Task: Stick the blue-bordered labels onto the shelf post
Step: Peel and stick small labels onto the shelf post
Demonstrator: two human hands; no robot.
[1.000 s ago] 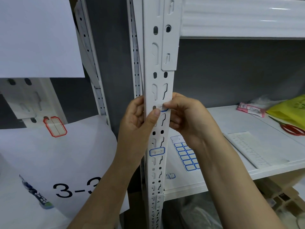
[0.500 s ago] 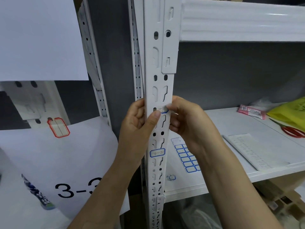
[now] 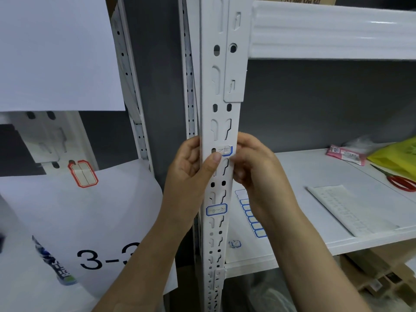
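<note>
A white slotted shelf post [image 3: 221, 91] runs down the middle of the view. A blue-bordered label [image 3: 225, 151] lies on its front face at hand height. My left hand [image 3: 191, 170] wraps the post's left edge, its thumb pressing just below the label's left end. My right hand [image 3: 252, 167] curls round the right edge with fingertips at the label's right end. A second blue-bordered label [image 3: 216, 210] is stuck lower on the post. A sheet of blue-bordered labels [image 3: 252, 218] lies on the shelf behind the post, partly hidden by my right wrist.
The white shelf board [image 3: 315, 176] carries a white backing sheet [image 3: 344, 210], red scissors [image 3: 403, 182], a yellow bag [image 3: 398, 158], a pink packet [image 3: 345, 154] and a small loose label [image 3: 234, 243]. Left hangs paper marked "3-3" [image 3: 90, 221] and a red-bordered label [image 3: 83, 173].
My right fingers slid off the label toward the post's right edge, uncovering more of it. My left thumb stays pressed on the post. The view shifted down slightly.
</note>
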